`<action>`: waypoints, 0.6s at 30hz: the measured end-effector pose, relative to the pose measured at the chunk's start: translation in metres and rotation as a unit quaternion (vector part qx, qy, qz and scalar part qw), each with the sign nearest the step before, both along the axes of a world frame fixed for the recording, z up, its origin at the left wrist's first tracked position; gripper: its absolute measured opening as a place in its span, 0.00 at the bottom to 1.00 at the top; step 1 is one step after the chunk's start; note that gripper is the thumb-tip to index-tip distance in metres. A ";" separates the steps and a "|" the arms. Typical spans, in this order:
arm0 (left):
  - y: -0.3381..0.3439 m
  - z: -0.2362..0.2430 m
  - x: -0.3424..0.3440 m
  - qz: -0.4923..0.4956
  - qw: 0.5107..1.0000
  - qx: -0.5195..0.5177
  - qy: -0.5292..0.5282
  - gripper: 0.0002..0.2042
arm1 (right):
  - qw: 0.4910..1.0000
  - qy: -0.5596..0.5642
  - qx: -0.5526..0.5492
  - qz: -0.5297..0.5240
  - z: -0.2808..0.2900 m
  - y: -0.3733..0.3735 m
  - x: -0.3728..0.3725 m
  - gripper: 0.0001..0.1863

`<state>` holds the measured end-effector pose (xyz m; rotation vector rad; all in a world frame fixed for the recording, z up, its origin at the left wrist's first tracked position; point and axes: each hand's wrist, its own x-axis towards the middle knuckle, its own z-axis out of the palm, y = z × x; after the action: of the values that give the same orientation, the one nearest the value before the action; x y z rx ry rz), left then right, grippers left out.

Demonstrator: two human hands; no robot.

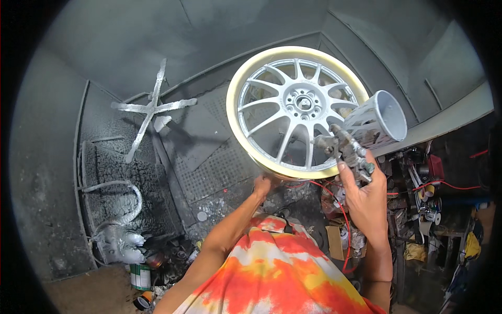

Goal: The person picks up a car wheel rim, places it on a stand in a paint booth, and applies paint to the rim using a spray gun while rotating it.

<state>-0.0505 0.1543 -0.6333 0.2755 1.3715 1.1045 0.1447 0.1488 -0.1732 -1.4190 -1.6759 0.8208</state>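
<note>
A silver multi-spoke car wheel [304, 103] with a pale yellow outer lip is held up before me, its face towards me. My left hand [263, 187] is closed at the wheel's lower edge; what its fingers grip is hidden. My right hand [367, 196] is wrapped round a paint spray gun [347, 150] in front of the wheel's lower right. The gun's nozzle end faces the spokes. A paint-streaked grey cup [393, 118] is at the gun's upper right, overlapping the rim in view.
A paint-crusted four-armed stand [150, 109] is at the left. Below it are a coated filter panel [125, 183] and a paint can [140, 277]. A red hose [345, 217] runs below the gun. Cluttered shelves [436, 225] fill the right; grey booth walls [251, 31] stand behind.
</note>
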 end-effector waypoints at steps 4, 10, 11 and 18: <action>-0.006 0.003 0.037 -0.069 0.996 0.045 -0.027 0.19 | 0.992 -0.017 -0.124 0.029 0.014 -0.014 -0.007 0.11; -0.008 0.004 0.075 -0.183 0.978 0.002 -0.098 0.10 | 0.987 0.007 -0.141 0.072 0.008 -0.026 -0.003 0.14; -0.009 0.001 0.076 -0.245 0.965 0.003 -0.094 0.09 | 0.989 0.002 -0.128 0.072 0.008 -0.027 -0.004 0.14; -0.028 -0.008 0.024 -0.240 0.962 -0.098 -0.083 0.11 | 0.998 -0.043 -0.046 -0.019 0.009 -0.022 0.015 0.14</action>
<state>-0.0260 0.1268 -0.6416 0.3406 1.1712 0.5711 0.1602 0.1265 -0.1638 -1.5648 -1.6894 0.8363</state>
